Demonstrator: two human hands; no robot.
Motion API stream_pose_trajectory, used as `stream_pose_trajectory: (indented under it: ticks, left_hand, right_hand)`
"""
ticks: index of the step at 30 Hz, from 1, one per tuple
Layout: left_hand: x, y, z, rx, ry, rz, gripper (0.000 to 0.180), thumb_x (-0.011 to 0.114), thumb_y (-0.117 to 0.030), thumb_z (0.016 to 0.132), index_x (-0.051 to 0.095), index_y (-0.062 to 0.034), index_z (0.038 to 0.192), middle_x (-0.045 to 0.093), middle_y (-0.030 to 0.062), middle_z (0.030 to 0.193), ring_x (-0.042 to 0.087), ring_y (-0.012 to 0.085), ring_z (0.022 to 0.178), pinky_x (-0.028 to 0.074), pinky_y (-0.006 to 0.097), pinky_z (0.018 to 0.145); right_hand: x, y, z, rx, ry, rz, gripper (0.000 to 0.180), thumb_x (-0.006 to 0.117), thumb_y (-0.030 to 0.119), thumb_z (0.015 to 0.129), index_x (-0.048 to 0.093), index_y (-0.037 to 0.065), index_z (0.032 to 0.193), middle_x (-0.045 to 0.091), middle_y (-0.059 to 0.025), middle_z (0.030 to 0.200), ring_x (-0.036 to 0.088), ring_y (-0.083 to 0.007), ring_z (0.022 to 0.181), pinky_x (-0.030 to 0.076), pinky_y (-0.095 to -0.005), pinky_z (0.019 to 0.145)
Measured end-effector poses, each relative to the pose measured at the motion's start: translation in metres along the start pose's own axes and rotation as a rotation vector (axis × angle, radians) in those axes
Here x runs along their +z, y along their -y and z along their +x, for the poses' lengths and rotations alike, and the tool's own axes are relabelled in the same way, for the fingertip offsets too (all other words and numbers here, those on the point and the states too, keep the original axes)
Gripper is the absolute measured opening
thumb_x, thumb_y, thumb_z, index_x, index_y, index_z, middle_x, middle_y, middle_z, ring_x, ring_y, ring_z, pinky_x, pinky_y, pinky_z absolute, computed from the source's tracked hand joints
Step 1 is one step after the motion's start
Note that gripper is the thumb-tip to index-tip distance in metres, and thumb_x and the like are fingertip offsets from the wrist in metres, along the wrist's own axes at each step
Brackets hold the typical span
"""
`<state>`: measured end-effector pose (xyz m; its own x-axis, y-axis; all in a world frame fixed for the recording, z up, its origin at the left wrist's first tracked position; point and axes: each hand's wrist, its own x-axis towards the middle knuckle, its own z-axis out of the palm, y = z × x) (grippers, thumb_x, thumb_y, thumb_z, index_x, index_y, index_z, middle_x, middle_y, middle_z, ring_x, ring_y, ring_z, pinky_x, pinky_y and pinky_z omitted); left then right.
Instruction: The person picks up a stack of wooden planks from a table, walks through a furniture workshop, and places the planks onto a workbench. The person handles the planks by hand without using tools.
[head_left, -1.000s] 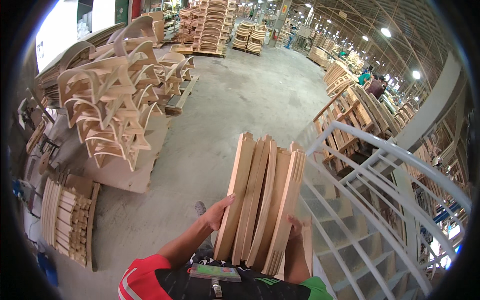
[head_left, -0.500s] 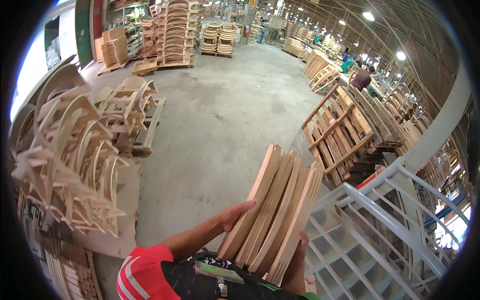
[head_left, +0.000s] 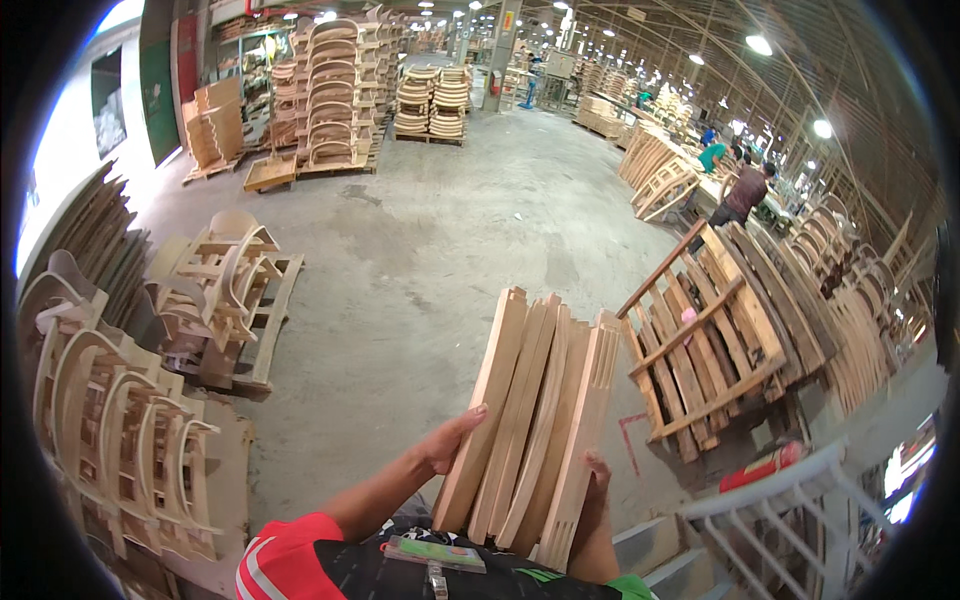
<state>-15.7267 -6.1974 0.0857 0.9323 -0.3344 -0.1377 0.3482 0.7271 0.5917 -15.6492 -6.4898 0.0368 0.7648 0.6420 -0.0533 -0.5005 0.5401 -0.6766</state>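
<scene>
A bundle of several long wooden pieces (head_left: 528, 420) is carried upright against my body, tilted slightly to the right at the top. My left hand (head_left: 455, 438) clasps its left side, thumb on the outer piece. On the opposite side, my right hand (head_left: 594, 490) grips the outer slotted piece, with most of its fingers hidden behind the wood. Some of the pieces are gently curved and the ends are uneven. An ID badge (head_left: 436, 553) hangs on my chest just below the bundle.
Curved wooden chair frames (head_left: 130, 430) stand stacked at the left, others on a pallet (head_left: 270, 325). Wooden pallets (head_left: 705, 345) lean at the right, near a red fire extinguisher (head_left: 762, 466) and a grey metal railing (head_left: 780, 500). Concrete floor (head_left: 400, 240) stretches ahead; a person (head_left: 742, 192) stands farther off.
The view has moved forward past the railing, which now sits lower at the right. The leaning pallets and left-hand frames are nearer. Both hands still hold the wooden bundle.
</scene>
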Motion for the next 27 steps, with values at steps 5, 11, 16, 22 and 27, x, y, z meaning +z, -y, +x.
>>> stream_pose_trajectory:
  ticks: [5, 11, 16, 22, 27]
  left_hand:
    - [-0.076, -0.071, 0.118, 0.046, 0.032, -0.081, 0.066, 0.055, -0.05, 0.094, 0.042, -0.0053, 0.141, 0.057, 0.0142, 0.132, 0.06, 0.024, 0.114, 0.049, 0.042, 0.099]
    - [-0.134, -0.196, 0.296, -0.033, 0.033, -0.03, 0.073, 0.056, -0.054, 0.092, 0.04, -0.0048, 0.143, 0.055, 0.016, 0.134, 0.058, 0.0256, 0.118, 0.045, 0.044, 0.103]
    - [-0.147, -0.303, 0.438, -0.22, 0.116, 0.027, 0.079, 0.057, -0.057, 0.091, 0.036, -0.0053, 0.146, 0.051, 0.0174, 0.138, 0.054, 0.0273, 0.122, 0.044, 0.046, 0.104]
    - [-0.2, -0.397, 0.601, -0.34, 0.104, 0.076, 0.086, 0.06, -0.057, 0.089, 0.031, -0.0028, 0.149, 0.047, 0.0203, 0.141, 0.052, 0.0291, 0.124, 0.043, 0.045, 0.105]
    - [-0.236, -0.467, 0.765, -0.323, 0.172, 0.083, 0.083, 0.059, -0.056, 0.09, 0.032, -0.0037, 0.148, 0.048, 0.0199, 0.14, 0.052, 0.0287, 0.125, 0.043, 0.046, 0.105]
  right_hand:
    - [0.039, 0.049, 0.147, 0.024, -0.118, -0.097, 0.05, 0.055, 0.034, 0.087, 0.057, -0.005, 0.118, 0.067, -0.0165, 0.103, 0.067, -0.0278, 0.091, 0.055, -0.039, 0.081]
    - [-0.033, 0.1, 0.338, -0.116, -0.34, -0.309, 0.053, 0.054, 0.034, 0.086, 0.055, -0.005, 0.123, 0.067, -0.0178, 0.105, 0.067, -0.0299, 0.091, 0.056, -0.0394, 0.08]
    - [-0.074, 0.153, 0.456, -0.207, -0.401, -0.127, 0.055, 0.05, 0.035, 0.087, 0.055, -0.007, 0.123, 0.065, -0.0202, 0.109, 0.066, -0.032, 0.096, 0.054, -0.04, 0.085]
    - [-0.165, 0.184, 0.614, -0.397, -0.495, -0.458, 0.039, 0.043, 0.032, 0.095, 0.061, -0.002, 0.1, 0.066, -0.0127, 0.089, 0.066, -0.0244, 0.081, 0.054, -0.0337, 0.071]
    - [-0.273, 0.256, 0.753, -0.451, -0.408, -0.642, 0.043, 0.05, 0.034, 0.088, 0.062, -0.004, 0.105, 0.068, -0.0143, 0.096, 0.067, -0.0263, 0.085, 0.055, -0.0354, 0.074]
